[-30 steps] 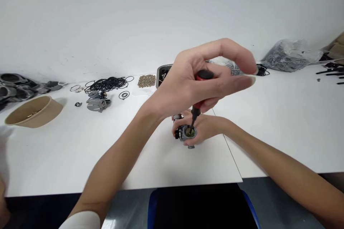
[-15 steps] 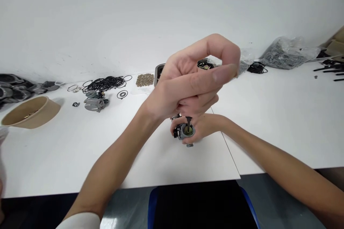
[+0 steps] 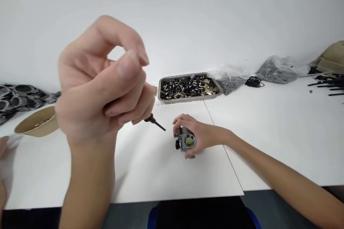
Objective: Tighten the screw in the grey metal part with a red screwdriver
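My left hand [image 3: 107, 82] is raised close to the camera, at left of centre. Its thumb and forefinger nearly meet, and its other fingers curl around a black screwdriver [image 3: 156, 121]. Only the dark shaft shows below the fist, slanting down to the right; the handle is hidden. My right hand [image 3: 197, 130] grips a grey metal carburetor [image 3: 185, 143] on the white table. The carburetor's round bore faces up, with a brass-coloured disc inside. The screwdriver's tip is apart from the carburetor, to its left.
Behind the carburetor stands a metal tray [image 3: 161, 96] of mixed small parts. Clear bags [image 3: 283, 69] and black rods [image 3: 331, 84] lie at right. A beige bowl [image 3: 24, 128] and dark rubber parts [image 3: 20, 96] are at left. Another person's hand [image 3: 3, 146] shows at the left edge.
My left hand has lifted the screwdriver out of the carburetor's bore and moved left with it. My right hand still holds the carburetor. The view has shifted slightly.
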`<state>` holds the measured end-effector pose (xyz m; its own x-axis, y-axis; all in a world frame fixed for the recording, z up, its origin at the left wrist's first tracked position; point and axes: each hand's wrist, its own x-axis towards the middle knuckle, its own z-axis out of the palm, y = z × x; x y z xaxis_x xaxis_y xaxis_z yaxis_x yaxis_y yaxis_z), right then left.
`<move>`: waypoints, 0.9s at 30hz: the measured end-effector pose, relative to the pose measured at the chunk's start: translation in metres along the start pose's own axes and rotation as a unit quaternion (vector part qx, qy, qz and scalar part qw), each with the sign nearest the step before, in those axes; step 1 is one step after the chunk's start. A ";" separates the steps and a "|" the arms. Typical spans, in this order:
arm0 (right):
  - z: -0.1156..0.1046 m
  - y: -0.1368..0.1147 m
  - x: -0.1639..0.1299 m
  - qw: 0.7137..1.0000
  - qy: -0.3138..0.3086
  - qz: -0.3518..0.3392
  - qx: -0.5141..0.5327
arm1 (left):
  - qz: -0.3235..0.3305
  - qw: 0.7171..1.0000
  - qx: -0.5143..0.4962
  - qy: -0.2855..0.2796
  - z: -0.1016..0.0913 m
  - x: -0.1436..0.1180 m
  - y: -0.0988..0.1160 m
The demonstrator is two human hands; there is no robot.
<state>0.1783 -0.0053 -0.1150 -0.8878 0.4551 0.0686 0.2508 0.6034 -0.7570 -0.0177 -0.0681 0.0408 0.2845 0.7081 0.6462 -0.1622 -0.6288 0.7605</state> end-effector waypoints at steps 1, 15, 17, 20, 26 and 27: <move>-0.002 -0.003 -0.002 1.000 0.011 0.007 -0.024 | 0.005 0.999 0.035 0.032 -0.001 -0.002 0.005; -0.018 -0.041 -0.052 0.980 0.049 0.099 -0.164 | 0.030 0.975 0.215 0.040 -0.012 -0.013 0.013; -0.030 -0.038 -0.068 0.973 0.060 0.143 -0.172 | 0.041 0.975 0.215 0.050 -0.011 -0.014 0.014; -0.053 -0.020 -0.101 0.954 0.100 0.216 -0.184 | 0.071 0.972 0.210 0.076 -0.011 -0.015 0.014; -0.124 0.066 -0.197 0.892 0.200 0.306 -0.266 | 0.087 0.968 0.233 -0.017 -0.023 -0.011 0.015; -0.137 0.084 -0.216 0.874 0.227 0.319 -0.287 | 0.093 0.968 0.229 -0.035 -0.024 -0.010 0.015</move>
<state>0.4439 0.0370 -0.1038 -0.2851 0.9531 0.1014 0.9069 0.3025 -0.2932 -0.0456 -0.0768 0.0468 0.3575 0.5550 0.7511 0.2147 -0.8316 0.5123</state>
